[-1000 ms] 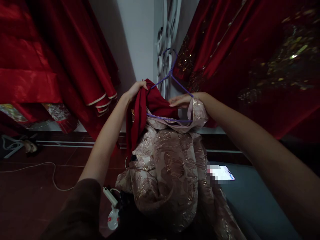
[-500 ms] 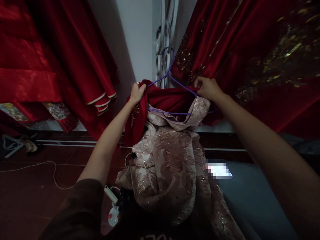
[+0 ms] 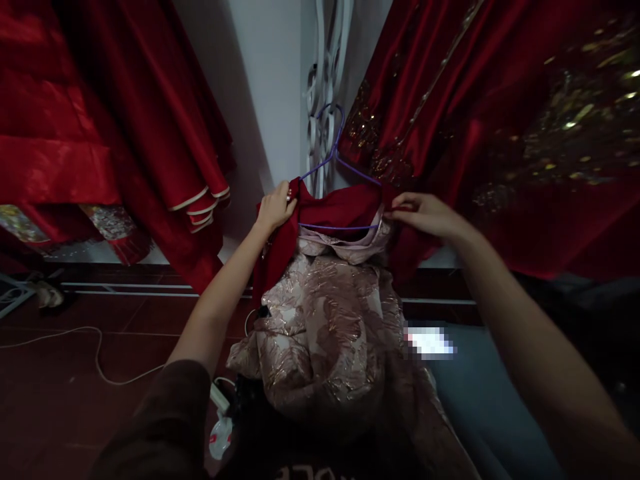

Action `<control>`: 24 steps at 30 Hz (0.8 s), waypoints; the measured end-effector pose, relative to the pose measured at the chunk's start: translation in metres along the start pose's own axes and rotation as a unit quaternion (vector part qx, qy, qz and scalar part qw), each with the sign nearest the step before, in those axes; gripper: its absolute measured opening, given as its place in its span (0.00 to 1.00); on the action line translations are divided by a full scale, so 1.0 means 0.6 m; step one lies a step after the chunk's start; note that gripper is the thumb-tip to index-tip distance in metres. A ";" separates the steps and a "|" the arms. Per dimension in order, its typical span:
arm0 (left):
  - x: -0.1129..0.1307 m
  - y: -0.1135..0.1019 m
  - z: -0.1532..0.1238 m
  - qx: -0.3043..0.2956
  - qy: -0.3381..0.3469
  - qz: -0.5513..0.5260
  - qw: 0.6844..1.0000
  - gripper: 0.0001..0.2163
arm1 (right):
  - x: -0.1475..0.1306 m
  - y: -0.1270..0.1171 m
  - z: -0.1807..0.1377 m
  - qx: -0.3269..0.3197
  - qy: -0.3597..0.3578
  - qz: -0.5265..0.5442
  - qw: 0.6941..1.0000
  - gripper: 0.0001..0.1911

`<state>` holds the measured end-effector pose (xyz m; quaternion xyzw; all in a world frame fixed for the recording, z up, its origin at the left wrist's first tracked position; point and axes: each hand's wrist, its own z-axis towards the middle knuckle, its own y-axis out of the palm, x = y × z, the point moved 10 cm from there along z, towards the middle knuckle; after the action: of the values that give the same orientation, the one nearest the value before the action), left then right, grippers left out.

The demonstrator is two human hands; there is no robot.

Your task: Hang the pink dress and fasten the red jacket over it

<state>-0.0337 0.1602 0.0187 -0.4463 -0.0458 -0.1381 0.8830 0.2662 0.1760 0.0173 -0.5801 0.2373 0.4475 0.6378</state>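
A purple wire hanger point(image 3: 334, 157) is held up in front of me, its hook in front of a white ornamental grille point(image 3: 320, 100). A dark red garment point(image 3: 330, 208) is draped over it, on top of a pink and gold brocade garment point(image 3: 325, 320) that hangs down toward me. My left hand point(image 3: 276, 207) is closed on the red cloth at the hanger's left shoulder. My right hand point(image 3: 425, 213) pinches the red cloth at the right shoulder.
Red satin gowns point(image 3: 125, 120) hang at the left, and red gowns with gold sequins point(image 3: 500, 113) at the right. A lit phone point(image 3: 430, 341) lies on a grey surface point(image 3: 480, 400). A white cable point(image 3: 95, 353) and a power strip point(image 3: 220, 400) lie on the dark red floor.
The red garment has been spread across the hanger from left to right. My right hand went from lying flat on the brocade to gripping the red cloth at the right shoulder, then dropped slightly.
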 end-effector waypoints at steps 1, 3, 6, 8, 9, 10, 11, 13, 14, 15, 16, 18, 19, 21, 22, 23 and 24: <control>0.004 0.001 -0.001 0.001 0.002 0.000 1.000 0.14 | 0.011 0.013 0.008 0.037 0.001 -0.010 0.999 0.13; 0.012 0.001 -0.005 -0.001 0.002 0.001 1.000 0.14 | 0.025 0.031 0.020 0.161 -0.008 -0.009 0.987 0.11; 0.018 -0.003 -0.014 -0.006 -0.001 0.010 1.000 0.14 | 0.017 0.099 0.029 0.239 -0.031 0.073 0.968 0.09; 0.017 -0.012 -0.017 -0.005 -0.001 0.018 1.000 0.14 | -0.011 0.178 0.043 0.139 -0.060 0.126 0.980 0.08; 0.015 -0.018 -0.016 -0.004 0.000 0.019 1.000 0.14 | -0.026 0.210 0.045 0.087 -0.076 0.137 0.984 0.09; 0.012 -0.025 -0.013 -0.003 0.002 0.016 1.000 0.14 | -0.039 0.229 0.043 0.053 -0.092 0.142 0.984 0.09; 0.009 -0.034 -0.010 0.001 0.006 0.009 1.000 0.13 | -0.049 0.238 0.040 0.032 -0.108 0.141 0.984 0.10; 0.005 -0.053 -0.003 0.015 0.017 -0.019 1.000 0.13 | -0.059 0.232 0.033 0.026 -0.135 0.130 0.982 0.11; 0.005 -0.063 -0.001 0.024 0.021 -0.032 0.999 0.13 | -0.062 0.224 0.031 0.029 -0.145 0.125 0.981 0.11; 0.008 -0.069 -0.003 0.033 0.026 -0.042 0.998 0.12 | -0.064 0.218 0.029 0.027 -0.154 0.121 0.980 0.11; 0.014 -0.071 -0.009 0.038 0.031 -0.044 0.998 0.12 | -0.066 0.215 0.026 0.019 -0.161 0.119 0.979 0.10; 0.035 -0.059 -0.032 0.029 0.043 -0.029 0.998 0.12 | -0.073 0.222 0.019 -0.016 -0.173 0.119 0.978 0.09; 0.049 -0.044 -0.048 0.014 0.051 -0.017 0.998 0.12 | -0.076 0.230 0.013 -0.037 -0.177 0.116 0.977 0.09; 0.081 -0.005 -0.082 -0.026 0.069 -0.007 0.997 0.13 | -0.082 0.247 0.001 -0.073 -0.186 0.106 0.974 0.08; 0.093 0.014 -0.097 -0.041 0.073 -0.011 0.996 0.13 | -0.084 0.254 -0.005 -0.083 -0.189 0.102 0.973 0.07; 0.101 0.029 -0.107 -0.049 0.068 -0.012 0.996 0.14 | -0.084 0.259 -0.010 -0.087 -0.193 0.099 0.972 0.07; 0.106 0.041 -0.113 -0.054 0.062 -0.015 0.997 0.14 | -0.083 0.262 -0.013 -0.084 -0.196 0.098 0.972 0.08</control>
<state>0.0311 0.1069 -0.0281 -0.4834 0.0096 -0.1806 0.8565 0.1108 0.1422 -0.0262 -0.5064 0.1249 0.6316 0.5737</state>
